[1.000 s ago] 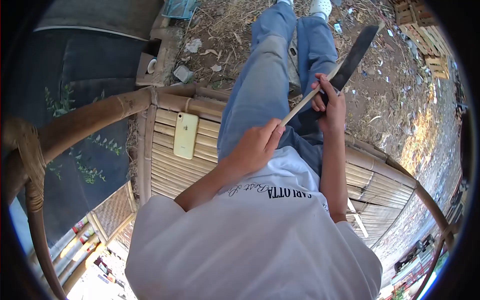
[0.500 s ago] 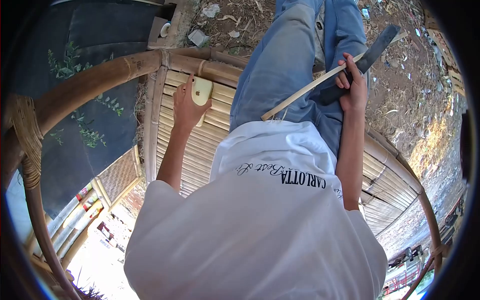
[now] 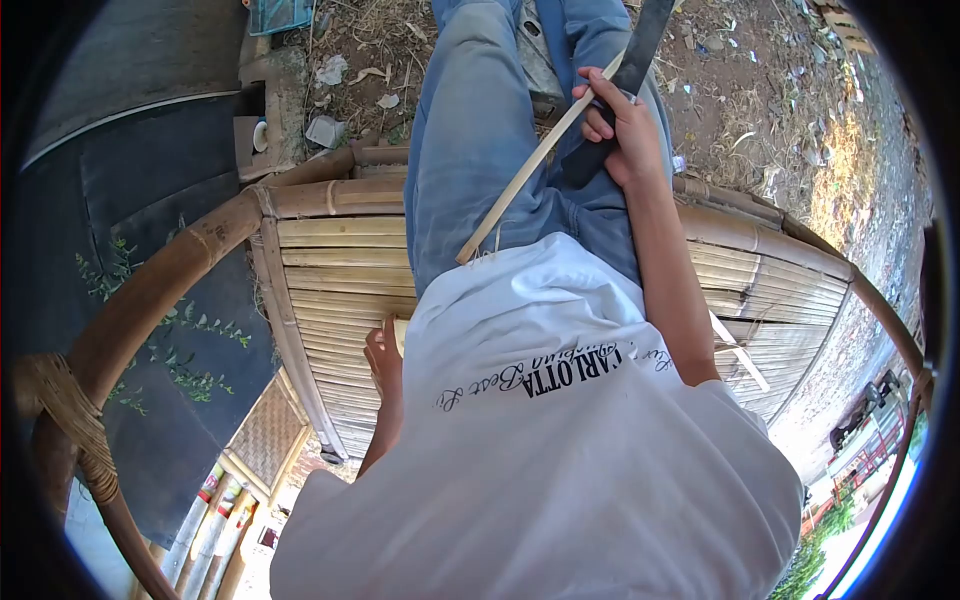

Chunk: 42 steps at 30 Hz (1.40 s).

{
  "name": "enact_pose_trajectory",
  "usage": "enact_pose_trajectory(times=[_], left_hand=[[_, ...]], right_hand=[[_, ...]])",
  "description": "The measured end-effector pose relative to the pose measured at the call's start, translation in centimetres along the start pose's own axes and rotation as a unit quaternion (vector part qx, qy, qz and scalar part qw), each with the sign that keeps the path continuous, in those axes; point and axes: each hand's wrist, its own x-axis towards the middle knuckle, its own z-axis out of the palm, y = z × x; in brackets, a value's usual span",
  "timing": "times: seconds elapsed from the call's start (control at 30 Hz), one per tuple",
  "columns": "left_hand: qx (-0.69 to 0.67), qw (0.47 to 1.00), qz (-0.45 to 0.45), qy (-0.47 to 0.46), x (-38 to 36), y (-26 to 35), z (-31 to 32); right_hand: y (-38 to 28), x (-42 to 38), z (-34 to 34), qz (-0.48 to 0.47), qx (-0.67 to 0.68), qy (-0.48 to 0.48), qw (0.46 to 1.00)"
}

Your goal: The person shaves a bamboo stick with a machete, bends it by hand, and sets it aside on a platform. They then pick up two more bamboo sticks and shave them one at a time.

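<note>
ground: i see brown earth with dry leaves and litter [image 3: 730, 150], out past the table's front edge.
table: slatted bamboo [image 3: 345, 270], the landmark i place things by, with curved bamboo rails at its sides.
jeans: blue, worn [image 3: 465, 130], reaching out across the table's front edge.
shirt: white, with dark lettering [image 3: 560, 470], blocking my view of the table's middle.
knife: long dark blade [image 3: 645, 45], above the table's front edge, tip cut off by my view, handle end over the lap.
strip: thin pale wood or bamboo [image 3: 520, 180], slanting over the jeans at the table's front edge, its near end by the shirt hem.
right hand: closed round the knife handle [image 3: 625, 130], fingers also holding the strip against the knife.
left hand: low over the table's left part [image 3: 385, 360], fingers bent at the phone; how firmly it grips, i cannot tell.
phone: just a pale edge [image 3: 401, 335], the shirt hiding the rest.
</note>
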Motion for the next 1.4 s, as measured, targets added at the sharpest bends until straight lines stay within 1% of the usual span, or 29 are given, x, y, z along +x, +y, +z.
enact_pose_trajectory(times=[0.13,0.3,0.37,0.43,0.5,0.53,0.6,0.63,0.67,0.73,0.8,0.87,0.9,0.93,0.97,1.0,1.03,1.1,1.13,1.17,1.23,1.27,1.3,1.33,1.37,1.4], left_hand=[[-0.007,1.0,-0.011,0.006,0.2,0.3,0.9],[0.033,0.999,-0.026,-0.014,0.6,1.9,-0.7],[0.053,0.998,-0.018,-0.019,0.6,1.0,0.0],[0.072,0.997,-0.009,-0.02,1.6,1.2,-0.8],[0.035,0.994,-0.032,-0.095,2.9,2.1,-3.3],[0.026,0.998,-0.003,-0.05,4.0,4.1,-5.6],[-0.089,0.992,0.074,0.048,7.8,7.5,-9.4],[-0.194,0.977,0.065,0.059,9.5,9.9,-11.5],[-0.336,0.936,0.083,0.064,11.4,11.8,-12.7],[-0.443,0.875,0.188,0.06,13.8,16.9,-15.3],[-0.534,0.802,0.256,-0.083,14.8,22.4,-17.0],[-0.554,0.757,0.277,-0.207,14.6,27.3,-17.5],[-0.554,0.752,0.291,-0.207,14.7,28.5,-17.7],[-0.563,0.738,0.289,-0.234,14.9,29.5,-17.9],[-0.571,0.723,0.287,-0.263,15.0,30.4,-18.2],[-0.621,0.693,0.254,-0.264,14.7,31.1,-18.6],[-0.62,0.69,0.263,-0.264,14.7,31.1,-18.9],[-0.664,0.666,0.252,-0.23,14.9,30.6,-19.3],[-0.656,0.677,0.249,-0.221,14.5,30.5,-19.9],[-0.659,0.677,0.248,-0.214,14.4,30.2,-20.0],[-0.619,0.716,0.273,-0.171,14.0,29.5,-19.7],[-0.606,0.729,0.286,-0.141,13.7,29.4,-19.7],[-0.606,0.73,0.283,-0.141,13.6,29.0,-19.5],[-0.583,0.749,0.284,-0.137,13.5,28.4,-19.4],[-0.56,0.767,0.284,-0.133,13.4,28.1,-19.2],[-0.56,0.767,0.284,-0.133,13.1,27.8,-19.0]], right_hand=[[-0.1,-0.1,0.1,-0.003,-0.008,0.001,1.0],[-0.2,-0.2,0.3,-0.003,-0.005,0.006,1.0],[-0.2,-0.3,0.2,-0.005,-0.002,0.008,1.0],[-0.2,-0.2,0.1,-0.004,0.006,-0.002,1.0],[-0.6,-0.5,0.3,-0.011,0.003,0.0,1.0],[-0.9,-0.8,0.6,-0.011,-0.018,0.006,1.0],[-1.7,-1.4,1.3,-0.016,-0.061,0.012,0.998],[-2.1,-1.8,1.7,-0.022,-0.063,0.012,0.998],[-2.6,-2.1,2.1,-0.022,-0.073,0.006,0.997],[-3.5,-2.8,3.1,-0.023,-0.075,-0.001,0.997],[-4.6,-3.5,4.2,-0.039,-0.076,-0.013,0.996],[-5.6,-4.0,5.0,-0.06,-0.099,-0.027,0.993],[-6.2,-4.2,5.4,-0.074,-0.102,-0.024,0.992],[-6.7,-4.5,5.7,-0.091,-0.137,-0.005,0.986],[-7.2,-4.7,5.8,-0.106,-0.171,0.015,0.979],[-7.6,-4.9,5.3,-0.139,-0.271,0.046,0.951],[-7.6,-5.1,4.8,-0.147,-0.271,0.049,0.95],[-7.2,-5.6,3.8,-0.299,-0.393,0.069,0.867],[-7.7,-6.4,3.5,-0.263,-0.435,0.023,0.861],[-7.4,-6.8,3.5,-0.265,-0.436,0.016,0.86],[-6.7,-7.3,3.5,-0.319,-0.566,-0.028,0.76],[-6.9,-7.2,3.4,-0.317,-0.566,-0.031,0.761],[-7.4,-6.9,3.4,-0.302,-0.593,-0.01,0.746],[-7.7,-6.9,3.4,-0.287,-0.62,0.013,0.73],[-7.7,-7.0,3.5,-0.287,-0.62,0.011,0.731],[-7.7,-7.1,3.6,-0.308,-0.622,-0.016,0.72]])
